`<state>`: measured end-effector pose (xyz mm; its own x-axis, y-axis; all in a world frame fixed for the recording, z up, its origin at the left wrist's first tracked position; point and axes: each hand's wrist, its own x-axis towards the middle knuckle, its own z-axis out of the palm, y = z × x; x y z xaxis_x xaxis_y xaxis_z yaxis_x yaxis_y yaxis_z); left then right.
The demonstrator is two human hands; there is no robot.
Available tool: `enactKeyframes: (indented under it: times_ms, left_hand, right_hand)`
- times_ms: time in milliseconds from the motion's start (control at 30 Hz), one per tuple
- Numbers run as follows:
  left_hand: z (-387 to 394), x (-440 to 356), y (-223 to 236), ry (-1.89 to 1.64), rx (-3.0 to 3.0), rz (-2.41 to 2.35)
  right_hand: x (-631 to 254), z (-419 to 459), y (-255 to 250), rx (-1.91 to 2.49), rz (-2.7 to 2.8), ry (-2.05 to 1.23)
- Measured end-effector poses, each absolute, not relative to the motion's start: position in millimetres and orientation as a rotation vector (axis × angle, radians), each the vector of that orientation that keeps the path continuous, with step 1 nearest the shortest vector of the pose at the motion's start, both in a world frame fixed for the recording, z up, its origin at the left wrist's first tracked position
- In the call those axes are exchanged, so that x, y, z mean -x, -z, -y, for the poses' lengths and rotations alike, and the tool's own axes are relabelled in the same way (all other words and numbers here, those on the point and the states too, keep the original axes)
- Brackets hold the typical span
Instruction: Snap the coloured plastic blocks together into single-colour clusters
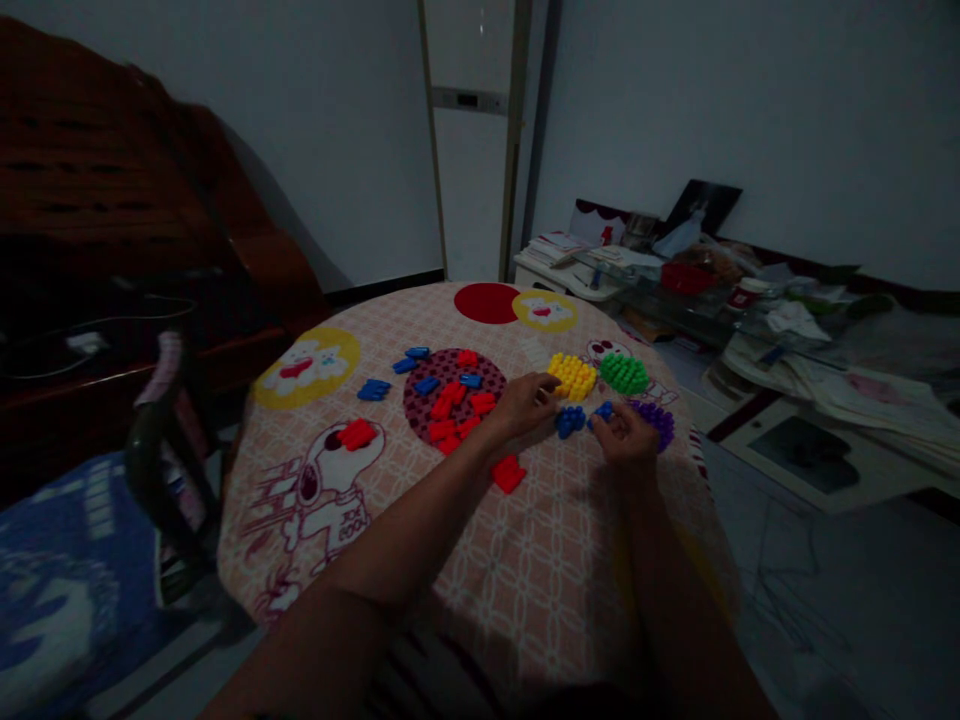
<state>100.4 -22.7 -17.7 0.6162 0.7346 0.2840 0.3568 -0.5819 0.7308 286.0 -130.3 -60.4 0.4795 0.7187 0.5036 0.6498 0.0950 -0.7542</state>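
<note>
In the head view, my right hand (628, 436) pinches a small blue plastic block (601, 411) between thumb and fingers. Just left of it, a small group of blue blocks (570, 421) stands on the table. My left hand (528, 404) hovers beside that group and the yellow blocks (572, 376), its fingers bent but apart, with nothing visible between them. Behind my right hand, purple blocks (655, 424) are partly covered by it. A cluster of green blocks (624, 373) stands to the right of the yellow ones.
Loose red blocks (448, 400) and blue blocks (373, 389) lie scattered on the left and middle of the round table with a patterned cloth (517, 570). A single red piece (508, 474) lies by my left forearm. Right of the table stands a cluttered cabinet (795, 440); a chair (161, 450) stands left.
</note>
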Motion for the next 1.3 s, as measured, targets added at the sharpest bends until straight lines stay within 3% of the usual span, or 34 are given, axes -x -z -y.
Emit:
enactKeyframes:
  times_ms: [267,1000,1200,1300]
  left_hand:
    - [38.2,-107.8,32.7,-0.516,-2.292,-0.834]
    - [40.3,-109.0,34.1,-0.557,-2.382,-0.827]
    - [1.4,-77.2,14.4,-0.602,-2.377,-0.988]
    - [-21.6,-50.5,10.3,-0.719,-2.449,-1.295]
  right_hand:
    - [-286.0,127.4,59.1,1.739,1.365,-0.168]
    - [-297.5,120.0,63.0,1.687,1.476,-0.353]
    - [-292.5,125.0,67.0,1.597,1.340,-0.341]
    - [-288.3,128.1,65.7,1.544,1.257,-0.244]
